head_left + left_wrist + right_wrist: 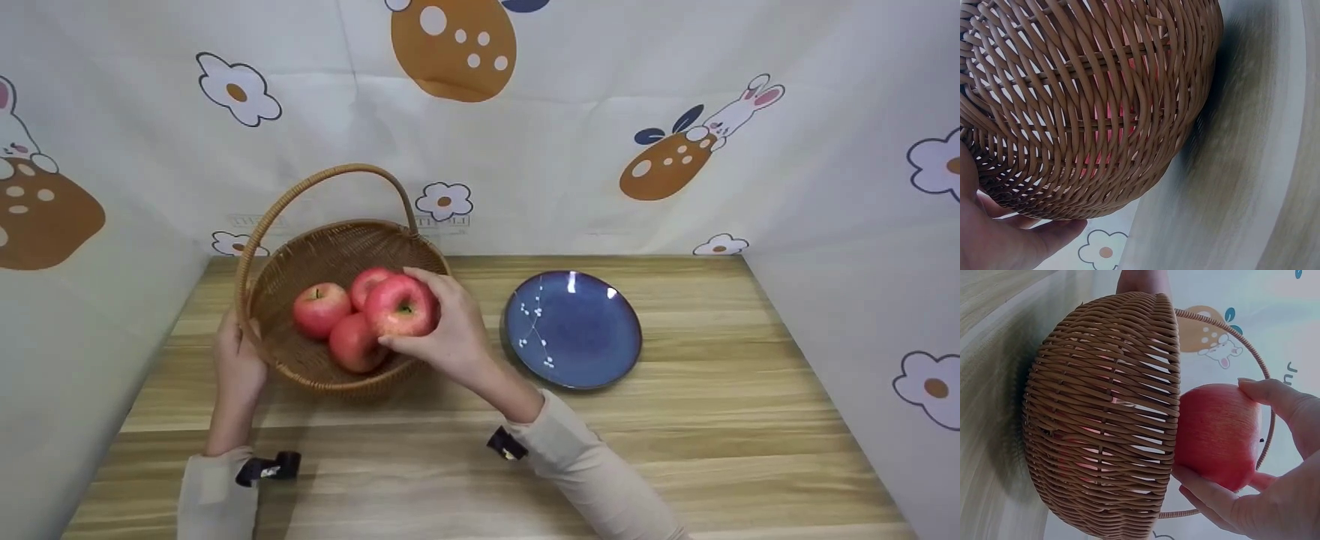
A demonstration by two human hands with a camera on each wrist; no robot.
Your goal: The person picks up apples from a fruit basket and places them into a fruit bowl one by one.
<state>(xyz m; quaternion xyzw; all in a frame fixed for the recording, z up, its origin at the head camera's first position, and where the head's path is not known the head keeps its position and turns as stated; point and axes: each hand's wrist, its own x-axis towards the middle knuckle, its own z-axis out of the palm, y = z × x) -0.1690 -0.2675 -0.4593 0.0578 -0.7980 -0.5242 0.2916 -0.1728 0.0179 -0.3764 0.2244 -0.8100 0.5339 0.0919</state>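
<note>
A brown wicker basket [330,382] with a tall arched handle stands on the left of the table. My left hand [238,360] grips its left rim near the handle's base; in the left wrist view the fingers [1055,233] lie against the weave. My right hand [457,330] holds a red apple [403,306] between thumb and fingers at the basket's right rim. In the right wrist view that apple [1219,436] shows above the rim. Inside lie three more red apples, one at the left [321,310], one in front [355,343] and one behind, partly hidden.
Right of the basket sits a dark blue plate [577,330] with a white blossom pattern. The wood-grain table [675,450] is enclosed by white cloth walls [570,150] printed with rabbits and flowers. A black strap [508,444] sits at each wrist.
</note>
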